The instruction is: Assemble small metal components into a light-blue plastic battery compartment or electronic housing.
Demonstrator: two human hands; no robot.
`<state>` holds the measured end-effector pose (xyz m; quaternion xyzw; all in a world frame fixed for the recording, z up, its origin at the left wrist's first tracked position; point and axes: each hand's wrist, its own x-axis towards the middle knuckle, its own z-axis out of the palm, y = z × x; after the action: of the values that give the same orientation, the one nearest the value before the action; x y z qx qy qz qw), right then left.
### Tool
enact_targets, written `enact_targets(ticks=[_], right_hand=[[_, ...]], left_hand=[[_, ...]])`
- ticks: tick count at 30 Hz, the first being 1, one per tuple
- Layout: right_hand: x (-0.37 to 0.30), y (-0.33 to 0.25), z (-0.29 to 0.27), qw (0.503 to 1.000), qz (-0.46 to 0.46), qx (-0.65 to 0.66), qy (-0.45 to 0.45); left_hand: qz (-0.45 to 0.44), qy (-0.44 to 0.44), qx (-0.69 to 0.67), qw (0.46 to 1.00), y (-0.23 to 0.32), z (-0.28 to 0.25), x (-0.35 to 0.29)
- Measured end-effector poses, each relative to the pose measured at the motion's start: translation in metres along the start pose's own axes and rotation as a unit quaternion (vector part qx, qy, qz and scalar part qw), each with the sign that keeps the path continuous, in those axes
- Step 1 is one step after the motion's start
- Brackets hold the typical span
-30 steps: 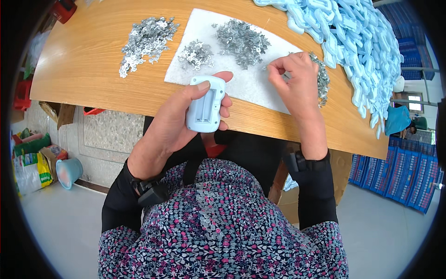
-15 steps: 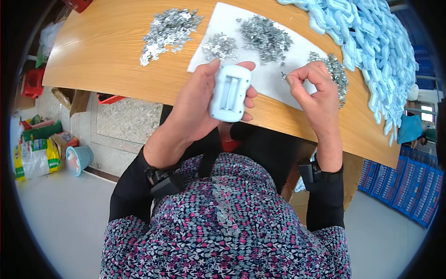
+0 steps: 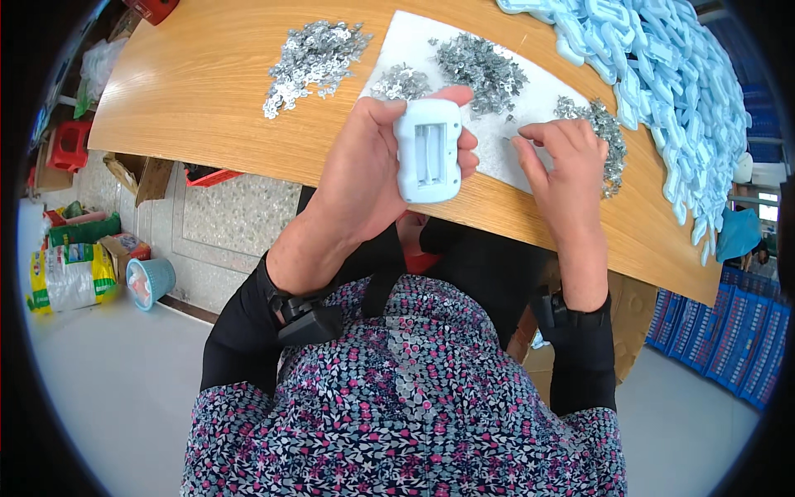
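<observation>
My left hand (image 3: 364, 166) is closed round a light-blue plastic casing (image 3: 454, 161). Its face with the recessed battery compartment is turned up, and small screw holes show along its right side. To the right, over the white sheet (image 3: 497, 170), my right hand (image 3: 567, 161) pinches thumb and forefinger round a tiny metal piece, of which only a thin dark tip shows. Beyond the hands, the sheet bears a small heap of metal contacts (image 3: 401, 81) and a larger heap of metal contacts (image 3: 480, 73). Another metal heap (image 3: 611, 137) lies just past my right hand.
A pile of flat silver metal pieces (image 3: 315, 62) lies on the wooden table (image 3: 199, 91) at the left. Many light-blue casings (image 3: 654, 74) are heaped at the far right. Blue crates (image 3: 720, 331) stand on the floor right, a light-blue basket (image 3: 151, 283) on the left.
My left hand has shifted slightly right and away from me, with the casing turned a little. My right hand's fingers have loosened slightly and stay over the sheet's edge.
</observation>
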<state>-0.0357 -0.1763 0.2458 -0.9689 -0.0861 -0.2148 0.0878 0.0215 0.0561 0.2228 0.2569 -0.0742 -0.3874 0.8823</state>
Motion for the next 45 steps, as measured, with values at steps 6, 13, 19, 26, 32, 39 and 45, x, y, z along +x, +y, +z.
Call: enact_targets(ticks=[6, 13, 19, 26, 32, 39, 45], right_hand=[[-0.022, -0.045, -0.006, 0.684, 0.32, 0.638, -0.15], [-0.039, -0.026, -0.006, 0.718, 0.283, 0.61, -0.182], [-0.027, -0.031, -0.032, 0.822, 0.156, 0.478, -0.267], [-0.01, -0.007, -0.02, 0.955, 0.137, 0.258, -0.06], [-0.006, 0.007, 0.015, 0.981, 0.12, 0.14, -0.065], [0.002, 0.001, -0.002, 0.944, 0.203, 0.245, -0.086], [0.014, -0.019, -0.02, 0.945, 0.117, 0.282, -0.116]], left_hand=[[0.1, -0.016, -0.003, 0.995, -0.007, 0.021, 0.015], [0.104, -0.045, 0.114, 0.987, -0.007, 0.004, 0.0], [-0.132, -0.092, 0.514, 0.843, 0.019, 0.032, 0.002], [-0.212, -0.052, 0.255, 0.942, 0.006, 0.009, -0.005], [-0.155, 0.045, 0.041, 0.986, 0.001, 0.0, -0.002], [-0.137, 0.049, 0.015, 0.989, 0.0, -0.002, 0.005], [-0.14, 0.058, 0.038, 0.988, -0.002, 0.002, 0.007]])
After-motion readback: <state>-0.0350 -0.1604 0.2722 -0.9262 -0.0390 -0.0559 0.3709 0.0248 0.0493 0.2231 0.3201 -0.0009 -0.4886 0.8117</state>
